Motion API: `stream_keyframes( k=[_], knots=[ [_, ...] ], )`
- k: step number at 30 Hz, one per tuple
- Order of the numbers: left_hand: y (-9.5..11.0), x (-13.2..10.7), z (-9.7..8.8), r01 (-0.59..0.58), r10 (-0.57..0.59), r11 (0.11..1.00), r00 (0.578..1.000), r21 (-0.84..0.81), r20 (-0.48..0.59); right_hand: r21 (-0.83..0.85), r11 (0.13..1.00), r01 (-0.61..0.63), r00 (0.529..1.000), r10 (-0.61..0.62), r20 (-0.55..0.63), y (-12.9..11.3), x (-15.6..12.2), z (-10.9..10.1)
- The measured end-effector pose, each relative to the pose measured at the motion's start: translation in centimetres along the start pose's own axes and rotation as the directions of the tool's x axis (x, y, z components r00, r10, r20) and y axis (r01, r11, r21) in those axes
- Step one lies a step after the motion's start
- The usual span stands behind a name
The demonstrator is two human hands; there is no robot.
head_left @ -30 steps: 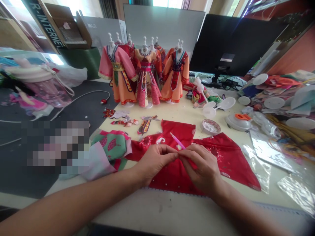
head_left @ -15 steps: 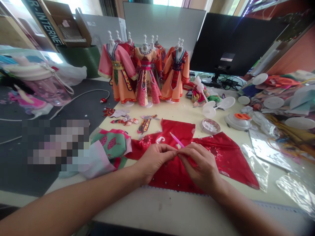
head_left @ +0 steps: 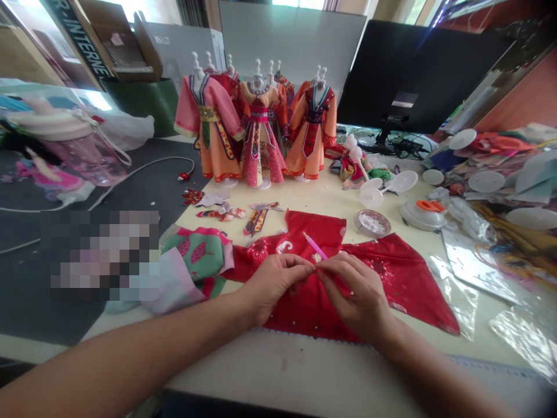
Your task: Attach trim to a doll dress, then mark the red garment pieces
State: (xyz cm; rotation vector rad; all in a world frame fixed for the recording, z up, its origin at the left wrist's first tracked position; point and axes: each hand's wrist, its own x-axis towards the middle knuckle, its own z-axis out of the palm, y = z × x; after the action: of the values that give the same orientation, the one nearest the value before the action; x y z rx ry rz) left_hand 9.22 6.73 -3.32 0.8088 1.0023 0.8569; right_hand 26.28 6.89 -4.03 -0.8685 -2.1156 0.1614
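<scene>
On cream tabletop (head_left: 282, 371), from left: green patterned cloth (head_left: 209, 258); left hand (head_left: 272, 284), pinched tight; red cloth (head_left: 300, 307), spread beneath both hands; pink pen (head_left: 314, 246); right hand (head_left: 359, 290) just beside, likewise pinched, touching left; contents too small to tell.

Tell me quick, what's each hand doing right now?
Left hand: pinched closed at the fingertips; anything held is too small to tell.
Right hand: pinched closed too; whether it holds the pink pen cannot be told.
</scene>
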Motion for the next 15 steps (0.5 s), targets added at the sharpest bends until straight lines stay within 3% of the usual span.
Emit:
stream_keyframes(
  k=[15],
  knots=[
    [0.2, 0.3, -0.3, -0.017, 0.015, 0.99, 1.0, -0.14, -0.017, 0.139, 0.98, 0.14, 0.974, -0.111, -0.197, -0.4, 0.1, -3.1]
  ],
)
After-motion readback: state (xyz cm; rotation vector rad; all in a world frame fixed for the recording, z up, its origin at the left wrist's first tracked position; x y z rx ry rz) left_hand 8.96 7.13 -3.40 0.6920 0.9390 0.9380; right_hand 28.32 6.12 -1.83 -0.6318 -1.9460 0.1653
